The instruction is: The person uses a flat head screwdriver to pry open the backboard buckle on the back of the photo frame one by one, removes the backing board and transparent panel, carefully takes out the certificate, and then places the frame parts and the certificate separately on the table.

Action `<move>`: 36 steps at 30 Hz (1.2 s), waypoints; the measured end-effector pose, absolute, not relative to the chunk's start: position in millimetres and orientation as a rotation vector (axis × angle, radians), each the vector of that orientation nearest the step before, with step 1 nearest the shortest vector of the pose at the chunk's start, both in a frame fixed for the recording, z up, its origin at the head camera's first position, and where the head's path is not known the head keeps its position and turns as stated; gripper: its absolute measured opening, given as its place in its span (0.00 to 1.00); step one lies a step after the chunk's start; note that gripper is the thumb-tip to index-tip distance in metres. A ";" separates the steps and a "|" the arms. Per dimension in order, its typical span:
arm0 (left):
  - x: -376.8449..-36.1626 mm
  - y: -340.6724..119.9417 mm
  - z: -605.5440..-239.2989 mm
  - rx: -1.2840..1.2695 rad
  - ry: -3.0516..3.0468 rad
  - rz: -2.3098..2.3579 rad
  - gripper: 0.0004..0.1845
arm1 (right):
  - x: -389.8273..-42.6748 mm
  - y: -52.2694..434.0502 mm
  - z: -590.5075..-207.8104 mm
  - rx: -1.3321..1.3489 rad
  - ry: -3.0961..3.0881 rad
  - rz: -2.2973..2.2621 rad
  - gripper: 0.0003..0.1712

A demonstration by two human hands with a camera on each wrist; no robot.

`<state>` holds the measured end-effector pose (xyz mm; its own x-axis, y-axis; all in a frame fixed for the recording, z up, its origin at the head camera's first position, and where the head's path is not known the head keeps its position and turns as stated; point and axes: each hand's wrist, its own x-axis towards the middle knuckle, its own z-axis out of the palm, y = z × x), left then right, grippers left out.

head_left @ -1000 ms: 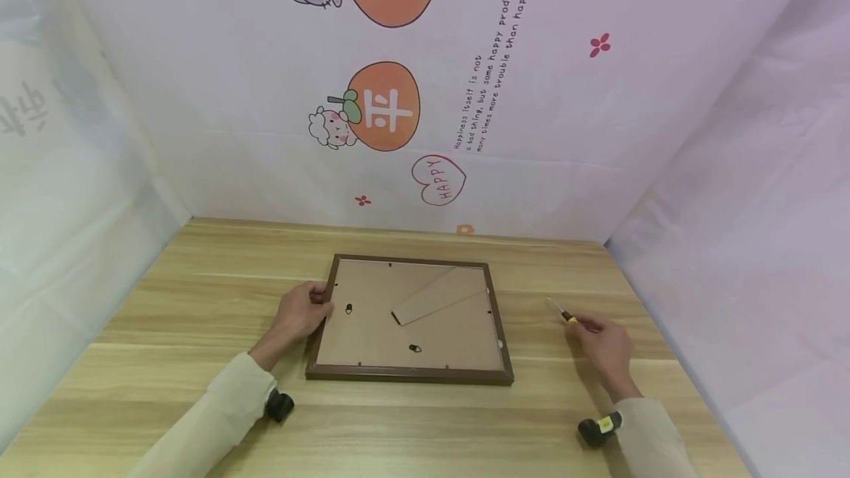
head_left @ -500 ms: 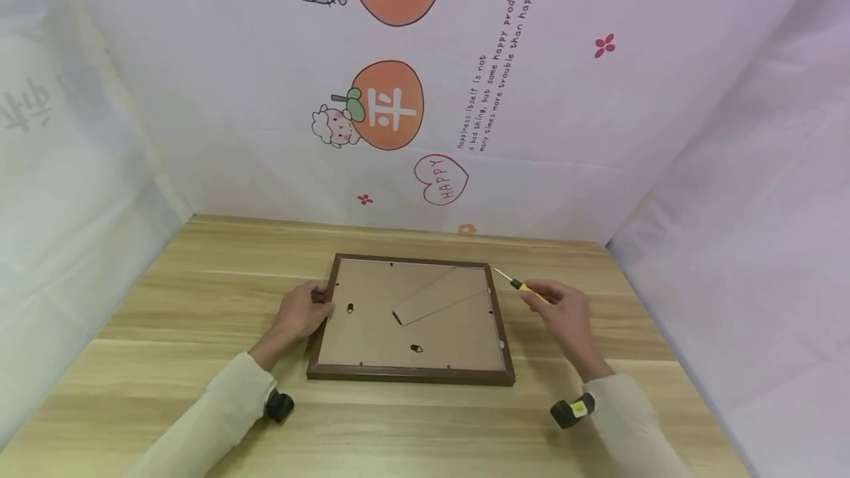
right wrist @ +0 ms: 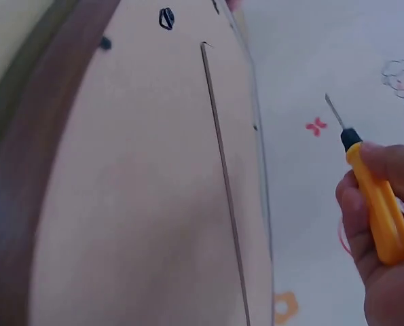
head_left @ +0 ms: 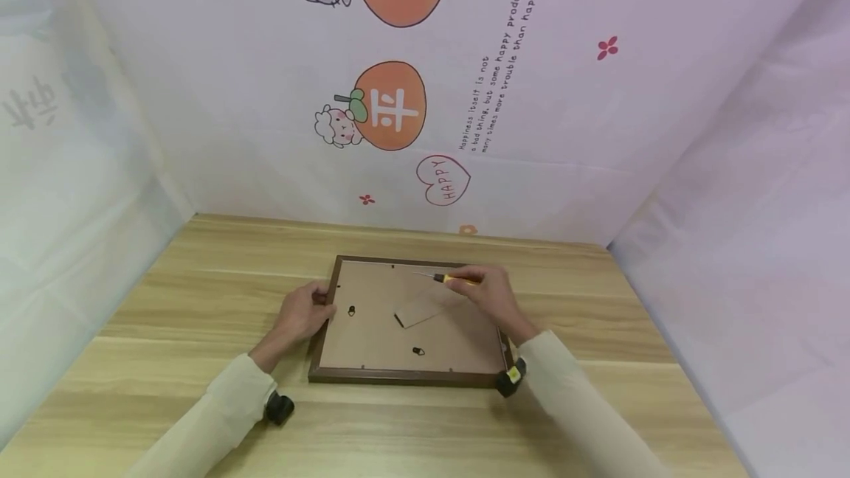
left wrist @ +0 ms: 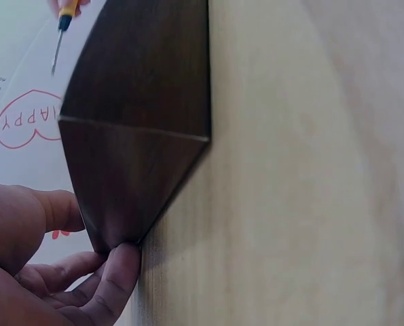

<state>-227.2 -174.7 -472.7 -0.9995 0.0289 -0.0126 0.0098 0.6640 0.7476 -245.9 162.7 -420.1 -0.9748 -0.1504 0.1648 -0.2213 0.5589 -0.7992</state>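
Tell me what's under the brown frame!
The wooden table is under the brown frame, showing around its edges. The frame's tan back faces up, so its front and anything tucked beneath are covered and can't be seen.

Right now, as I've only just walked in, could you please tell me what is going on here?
A person is working at a wooden table, where a brown picture frame lies with its back up. The left hand grips the frame's left side. The right hand holds a yellow-handled screwdriver over the backing board, its tip clear of the board.
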 end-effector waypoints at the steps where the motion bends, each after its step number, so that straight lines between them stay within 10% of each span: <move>1: -227.2 -174.9 -472.8 0.032 2.842 1.283 0.16 | -249.5 156.6 -422.0 0.353 -2.709 1.397 0.11; 36: -227.9 -176.1 -474.0 0.010 2.830 1.319 0.16 | -294.1 62.0 -456.7 0.618 -2.885 1.268 0.06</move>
